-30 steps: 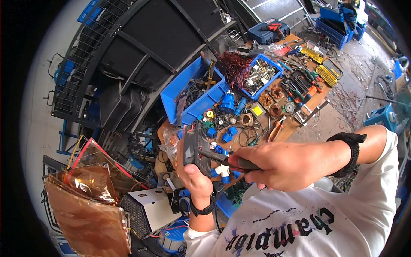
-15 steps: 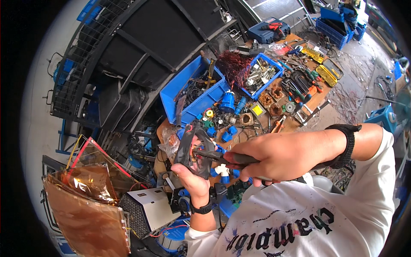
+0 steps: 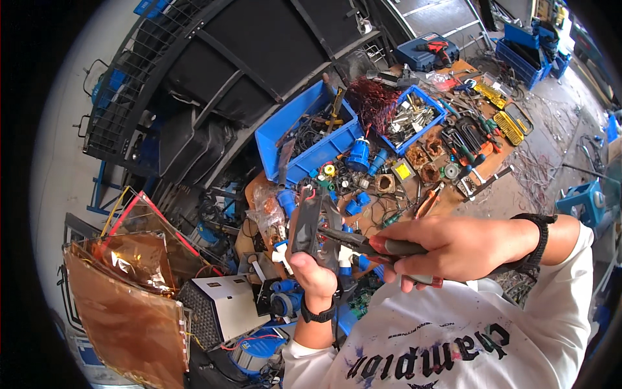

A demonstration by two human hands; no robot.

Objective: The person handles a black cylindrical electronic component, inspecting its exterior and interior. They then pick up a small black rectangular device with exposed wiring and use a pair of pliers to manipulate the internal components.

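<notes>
My left hand (image 3: 315,275), wearing a dark wristband, is wrapped round a black plastic housing (image 3: 306,223). That housing is tilted on edge, so its inside is mostly turned out of sight. My right hand (image 3: 463,246) grips a pair of pliers (image 3: 405,249) with red and black handles. The dark jaws point left and reach the housing's right side; whether they pinch anything there I cannot tell. Below and behind the housing lie white and blue pipe fittings (image 3: 353,207).
Beyond my hands, a cluttered wooden table (image 3: 479,174) carries a large blue bin (image 3: 311,155) of scrap, a smaller blue bin (image 3: 421,133) of metal parts, and hand tools. Copper-coloured sheets (image 3: 123,311) stand at left. A blue case (image 3: 414,55) with a red drill sits at the back.
The housing has turned, hiding the wires that showed inside it. My right hand has shifted right with the pliers, and more of their red handles shows. The whole view has swung slightly.
</notes>
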